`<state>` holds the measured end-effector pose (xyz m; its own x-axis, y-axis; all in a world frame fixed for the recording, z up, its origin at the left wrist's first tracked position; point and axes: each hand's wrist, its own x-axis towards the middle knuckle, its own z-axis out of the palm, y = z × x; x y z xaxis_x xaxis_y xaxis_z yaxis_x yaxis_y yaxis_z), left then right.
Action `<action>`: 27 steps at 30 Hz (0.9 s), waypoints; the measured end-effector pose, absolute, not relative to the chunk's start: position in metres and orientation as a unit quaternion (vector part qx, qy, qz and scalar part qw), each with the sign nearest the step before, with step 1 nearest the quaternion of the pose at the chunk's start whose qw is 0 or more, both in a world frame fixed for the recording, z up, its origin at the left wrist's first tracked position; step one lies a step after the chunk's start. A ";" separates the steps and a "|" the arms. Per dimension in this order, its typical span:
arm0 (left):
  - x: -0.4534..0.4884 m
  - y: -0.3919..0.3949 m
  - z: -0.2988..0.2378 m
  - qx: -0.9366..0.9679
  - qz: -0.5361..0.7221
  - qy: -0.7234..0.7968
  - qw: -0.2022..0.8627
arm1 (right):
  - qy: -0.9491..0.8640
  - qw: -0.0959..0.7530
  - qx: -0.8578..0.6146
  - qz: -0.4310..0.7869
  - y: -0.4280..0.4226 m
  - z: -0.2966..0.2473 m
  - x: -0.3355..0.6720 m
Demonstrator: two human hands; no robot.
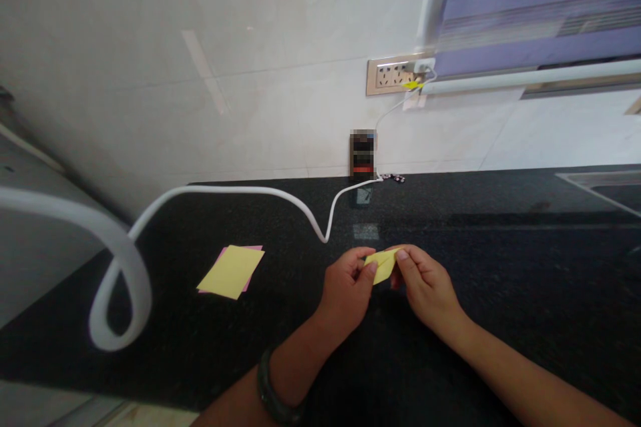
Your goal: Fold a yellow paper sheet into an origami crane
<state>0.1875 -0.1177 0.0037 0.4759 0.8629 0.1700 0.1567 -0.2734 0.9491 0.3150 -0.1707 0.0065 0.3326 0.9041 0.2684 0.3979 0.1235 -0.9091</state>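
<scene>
Between my two hands is a small piece of yellow paper (384,265), with what looks like a crease across it. My left hand (349,287) pinches its left edge between thumb and fingers, and a dark bangle circles that wrist. On the other side, my right hand (425,283) grips the right corner with the thumb on top. The paper is held just over the black countertop (280,340). To the left lies a yellow sheet (233,271) on top of a pink sheet (256,249), of which only the edges show.
A thick white cable (225,190) loops over the counter's left side and runs to a phone-like device (362,153), blurred out, leaning on the tiled wall (275,100). Above it is a socket panel (383,75) with a white plug (424,65). A framed edge (595,183) lies far right.
</scene>
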 end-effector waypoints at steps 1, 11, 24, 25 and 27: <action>0.188 -0.118 0.004 0.709 0.364 0.361 0.485 | -0.525 0.534 -0.621 0.232 -0.170 0.006 0.316; 0.188 -0.117 0.003 0.699 0.368 0.362 0.495 | -0.453 0.588 -0.580 0.335 -0.167 0.010 0.318; 0.186 -0.125 0.009 0.767 0.348 0.335 0.423 | -0.422 0.586 -0.562 0.404 -0.166 0.006 0.316; 0.186 -0.125 0.009 0.766 0.348 0.333 0.425 | -0.423 0.584 -0.563 0.404 -0.166 0.006 0.316; 0.186 -0.124 0.009 0.767 0.345 0.329 0.429 | -0.433 0.577 -0.565 0.401 -0.167 0.007 0.316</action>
